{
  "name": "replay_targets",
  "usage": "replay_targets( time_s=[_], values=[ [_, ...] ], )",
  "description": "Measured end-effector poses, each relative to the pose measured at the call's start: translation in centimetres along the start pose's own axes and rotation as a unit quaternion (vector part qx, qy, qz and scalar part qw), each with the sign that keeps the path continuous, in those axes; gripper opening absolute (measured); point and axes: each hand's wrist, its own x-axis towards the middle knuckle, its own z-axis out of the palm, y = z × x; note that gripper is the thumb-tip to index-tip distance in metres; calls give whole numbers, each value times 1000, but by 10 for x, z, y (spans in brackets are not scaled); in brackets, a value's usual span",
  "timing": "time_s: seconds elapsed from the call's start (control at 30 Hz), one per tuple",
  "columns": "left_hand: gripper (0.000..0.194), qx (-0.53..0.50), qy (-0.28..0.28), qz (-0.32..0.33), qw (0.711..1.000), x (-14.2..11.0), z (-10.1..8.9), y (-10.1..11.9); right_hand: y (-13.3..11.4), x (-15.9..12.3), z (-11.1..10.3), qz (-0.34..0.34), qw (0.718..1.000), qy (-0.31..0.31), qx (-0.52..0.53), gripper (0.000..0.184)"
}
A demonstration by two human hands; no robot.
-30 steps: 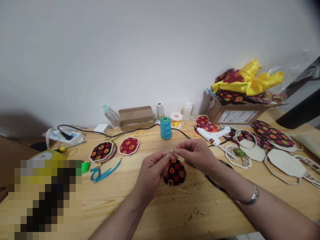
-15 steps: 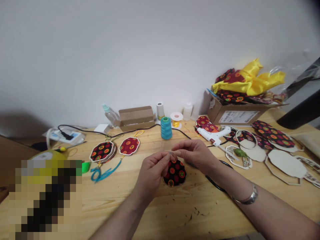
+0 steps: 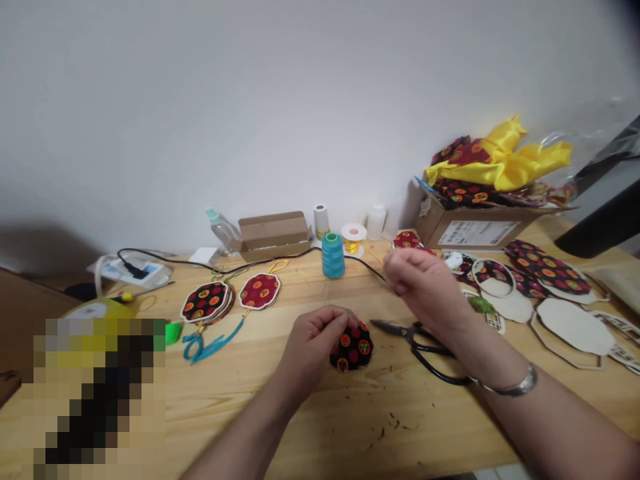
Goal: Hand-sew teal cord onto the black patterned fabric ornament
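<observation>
My left hand (image 3: 314,341) rests on the wooden table (image 3: 350,427), fingers closed on a small round pad of black fabric with red and orange dots (image 3: 354,347). My right hand (image 3: 425,285) is raised above and to the right of the pad, blurred by motion. Its fingers look pinched together, and what they hold is too small to make out. Black scissors (image 3: 417,335) lie on the table just below that hand, right of the pad.
A teal thread spool (image 3: 333,255), a small open carton (image 3: 273,235) and bottles stand at the back. Finished patterned ornaments (image 3: 207,301) with a teal tassel (image 3: 200,347) lie left. Wooden frames (image 3: 570,327) and a box (image 3: 475,230) of yellow fabric (image 3: 500,163) lie right.
My right hand has pulled away from the left, up and to the right, uncovering the scissors. My left hand has lowered onto the pad on the table.
</observation>
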Motion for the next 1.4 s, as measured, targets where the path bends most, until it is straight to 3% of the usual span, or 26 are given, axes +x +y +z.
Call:
replay_targets(
  time_s=[0.1, 0.17, 0.2, 0.27, 0.37, 0.43, 0.5, 0.63, 0.8, 1.07, 1.4],
  values=[
    [19, -52, 112, 2, 992, 6, -3, -2, -10, 10, -14, -82, 993, 66, 61, 20],
    [16, -123, 160, 42, 979, 9, -7, -2, -13, 9, -16, -114, 992, 56, 12, 16],
    [16, -150, 166, 56, 973, 10, -9, -2, -14, 7, -13, -124, 991, 16, -40, 14],
    [16, -185, 152, 66, 969, 11, -10, -1, -13, -3, -4, -136, 970, -126, -158, 11],
    [18, -198, 92, 30, 975, 9, -9, 0, -11, -21, 15, -147, 890, -355, -247, 8],
    [19, -191, 49, 0, 980, 7, -7, -1, -7, -29, 24, -157, 862, -406, -260, 8],
    [20, -181, 21, -14, 983, 5, -4, -2, 0, -32, 27, -158, 876, -370, -267, 5],
    [21, -161, 0, -16, 987, 3, -2, -2, 14, -26, 23, -137, 930, -223, -258, 2],
    [21, -162, -14, -9, 987, 1, 0, -1, 23, -19, 20, -120, 943, -139, -276, 2],
    [22, -127, -31, 10, 991, 0, 0, -1, 23, -20, 23, -75, 957, -103, -262, 8],
    [24, -55, 3, 25, 998, -2, 0, 0, 27, -18, 22, -15, 970, -105, -219, 16]
  ],
)
